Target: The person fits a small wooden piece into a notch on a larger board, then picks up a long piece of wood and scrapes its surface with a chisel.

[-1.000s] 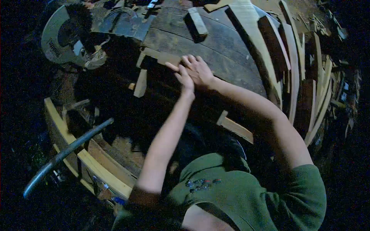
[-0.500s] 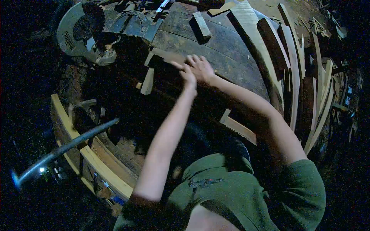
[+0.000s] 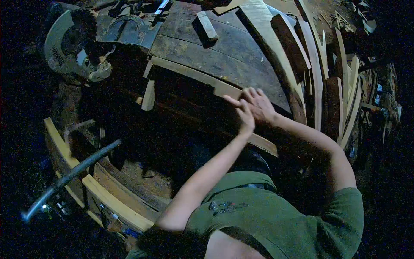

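My two hands are close together at the front edge of the dark wooden workbench (image 3: 224,56), toward its right end. A pale wooden strip (image 3: 185,71) runs along that edge, and my fingers lie over its right part. My left hand (image 3: 245,114) has a finger stretched out along the strip. Just behind it, my right hand (image 3: 262,105) lies with its fingers spread at the strip, overlapping the left one in this view. The undersides of both hands are hidden.
A circular saw machine with a round guard (image 3: 60,47) stands at the far left. A small wood block (image 3: 207,26) lies on the bench. Several long boards (image 3: 276,47) lean at the right. A metal pipe (image 3: 73,175) crosses yellowish timber (image 3: 114,203) at lower left.
Both hands have moved together to the right along the bench's front edge, uncovering more of the pale strip. The view has shifted slightly, so the bench sits further left.
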A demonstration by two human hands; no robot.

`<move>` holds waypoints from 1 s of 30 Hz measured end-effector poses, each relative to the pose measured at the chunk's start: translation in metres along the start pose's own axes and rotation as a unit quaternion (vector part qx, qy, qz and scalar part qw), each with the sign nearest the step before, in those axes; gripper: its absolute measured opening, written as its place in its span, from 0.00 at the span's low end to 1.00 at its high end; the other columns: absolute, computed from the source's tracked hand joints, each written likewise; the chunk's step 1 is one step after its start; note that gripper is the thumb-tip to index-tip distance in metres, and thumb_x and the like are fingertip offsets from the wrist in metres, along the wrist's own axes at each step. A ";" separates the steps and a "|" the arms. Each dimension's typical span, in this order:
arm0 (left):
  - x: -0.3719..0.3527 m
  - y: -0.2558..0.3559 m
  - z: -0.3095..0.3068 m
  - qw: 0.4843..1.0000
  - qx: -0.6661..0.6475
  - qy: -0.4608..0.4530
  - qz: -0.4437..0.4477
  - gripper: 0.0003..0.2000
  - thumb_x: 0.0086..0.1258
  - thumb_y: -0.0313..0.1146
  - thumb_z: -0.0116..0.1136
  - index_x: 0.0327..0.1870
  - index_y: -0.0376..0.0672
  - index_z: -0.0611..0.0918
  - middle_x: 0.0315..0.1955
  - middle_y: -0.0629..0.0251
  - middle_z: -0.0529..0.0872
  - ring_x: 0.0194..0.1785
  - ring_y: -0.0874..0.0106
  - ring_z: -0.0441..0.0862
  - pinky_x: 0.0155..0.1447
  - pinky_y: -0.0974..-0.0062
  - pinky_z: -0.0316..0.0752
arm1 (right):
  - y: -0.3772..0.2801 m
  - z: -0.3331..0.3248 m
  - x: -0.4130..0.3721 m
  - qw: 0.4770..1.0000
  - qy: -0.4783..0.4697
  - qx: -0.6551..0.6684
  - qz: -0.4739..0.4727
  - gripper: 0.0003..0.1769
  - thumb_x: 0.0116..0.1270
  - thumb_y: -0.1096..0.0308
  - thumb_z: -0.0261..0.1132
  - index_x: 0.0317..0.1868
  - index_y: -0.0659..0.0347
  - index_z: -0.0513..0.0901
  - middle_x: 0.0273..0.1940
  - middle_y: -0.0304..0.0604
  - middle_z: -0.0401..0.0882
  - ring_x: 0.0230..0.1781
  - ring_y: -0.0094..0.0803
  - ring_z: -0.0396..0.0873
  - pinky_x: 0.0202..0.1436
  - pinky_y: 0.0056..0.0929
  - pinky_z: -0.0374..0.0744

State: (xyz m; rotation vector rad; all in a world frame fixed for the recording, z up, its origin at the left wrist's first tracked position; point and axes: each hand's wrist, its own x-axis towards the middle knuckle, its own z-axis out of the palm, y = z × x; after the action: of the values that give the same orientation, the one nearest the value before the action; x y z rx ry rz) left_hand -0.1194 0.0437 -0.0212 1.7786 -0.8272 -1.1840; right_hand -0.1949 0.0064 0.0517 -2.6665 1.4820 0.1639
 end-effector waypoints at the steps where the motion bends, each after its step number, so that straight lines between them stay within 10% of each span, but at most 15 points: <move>1: 0.020 0.056 -0.033 0.986 0.037 -0.095 -0.129 0.28 0.71 0.45 0.35 0.60 0.26 0.57 0.55 0.39 0.67 0.59 0.54 0.66 0.57 0.64 0.63 | -0.004 0.009 0.028 0.996 0.013 -0.082 -0.019 0.23 0.55 0.59 0.54 0.53 0.49 0.70 0.58 0.44 0.60 0.55 0.38 0.60 0.48 0.33 0.64; 4: 0.114 0.050 -0.072 0.994 -0.040 0.023 0.103 0.29 0.72 0.44 0.34 0.67 0.38 0.44 0.64 0.46 0.52 0.67 0.58 0.53 0.67 0.68 0.50 | -0.027 0.012 0.137 0.992 0.022 -0.118 -0.044 0.24 0.57 0.59 0.53 0.56 0.44 0.68 0.60 0.38 0.57 0.57 0.34 0.57 0.47 0.32 0.64; 7: 0.194 0.110 -0.129 0.996 -0.037 0.004 -0.084 0.37 0.66 0.58 0.35 0.66 0.35 0.49 0.63 0.54 0.59 0.63 0.63 0.60 0.63 0.68 0.57 | -0.050 0.006 0.242 0.983 0.157 -0.044 -0.081 0.17 0.53 0.56 0.54 0.42 0.50 0.73 0.51 0.42 0.65 0.51 0.37 0.62 0.45 0.33 0.62; 11: 0.247 0.130 -0.169 0.996 0.001 -0.035 -0.078 0.38 0.65 0.60 0.34 0.65 0.35 0.49 0.64 0.56 0.55 0.65 0.65 0.56 0.64 0.68 0.56 | -0.074 -0.008 0.301 0.988 0.145 -0.005 -0.043 0.15 0.54 0.56 0.53 0.42 0.48 0.73 0.50 0.42 0.65 0.49 0.36 0.63 0.44 0.33 0.62; 14: 0.218 0.141 -0.149 0.999 -0.034 -0.003 0.014 0.32 0.68 0.50 0.31 0.67 0.41 0.42 0.65 0.50 0.53 0.65 0.59 0.58 0.64 0.69 0.56 | -0.062 0.006 0.288 0.966 0.247 -0.013 -0.071 0.14 0.54 0.56 0.53 0.40 0.47 0.74 0.50 0.43 0.65 0.48 0.36 0.63 0.43 0.33 0.62; 18: 0.135 0.139 -0.104 0.997 -0.027 -0.042 0.061 0.35 0.68 0.55 0.30 0.65 0.32 0.50 0.61 0.45 0.60 0.63 0.57 0.62 0.61 0.67 0.61 | -0.037 0.005 0.186 0.994 0.105 0.017 0.010 0.21 0.57 0.57 0.52 0.52 0.47 0.71 0.59 0.41 0.62 0.56 0.37 0.61 0.50 0.34 0.63; 21: 0.089 0.060 -0.059 0.980 0.025 -0.184 -0.064 0.34 0.68 0.52 0.36 0.65 0.33 0.49 0.49 0.37 0.72 0.54 0.49 0.71 0.51 0.64 0.69 | -0.016 -0.002 0.079 0.990 0.124 0.059 0.038 0.20 0.53 0.60 0.54 0.48 0.55 0.73 0.55 0.47 0.64 0.54 0.40 0.61 0.51 0.34 0.64; 23: 0.009 0.047 -0.017 0.978 0.010 -0.084 0.192 0.33 0.70 0.47 0.37 0.66 0.35 0.42 0.46 0.34 0.73 0.50 0.50 0.73 0.49 0.64 0.68 | -0.005 0.002 -0.005 0.996 0.054 0.009 0.077 0.21 0.50 0.61 0.57 0.48 0.55 0.72 0.51 0.48 0.65 0.53 0.41 0.62 0.48 0.35 0.64; 26: -0.023 0.029 -0.014 0.955 0.105 -0.275 -0.046 0.30 0.71 0.49 0.36 0.57 0.23 0.59 0.52 0.35 0.68 0.56 0.56 0.68 0.53 0.65 0.65 | -0.003 -0.004 -0.047 0.996 -0.014 -0.013 0.089 0.19 0.53 0.62 0.54 0.47 0.55 0.72 0.50 0.50 0.65 0.51 0.41 0.63 0.47 0.35 0.64; 30: -0.010 0.055 -0.026 0.956 0.095 -0.273 -0.039 0.32 0.70 0.52 0.35 0.50 0.21 0.64 0.48 0.35 0.71 0.51 0.58 0.73 0.47 0.67 0.69 | -0.004 -0.014 -0.020 0.994 -0.054 0.028 0.095 0.17 0.55 0.62 0.52 0.46 0.56 0.73 0.50 0.50 0.65 0.50 0.42 0.63 0.48 0.35 0.65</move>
State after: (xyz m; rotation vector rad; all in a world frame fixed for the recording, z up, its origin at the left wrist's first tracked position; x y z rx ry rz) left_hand -0.1030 0.0347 0.0378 1.6596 -1.2300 -1.7381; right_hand -0.2015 0.0236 0.0687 -2.4303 1.6766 0.2692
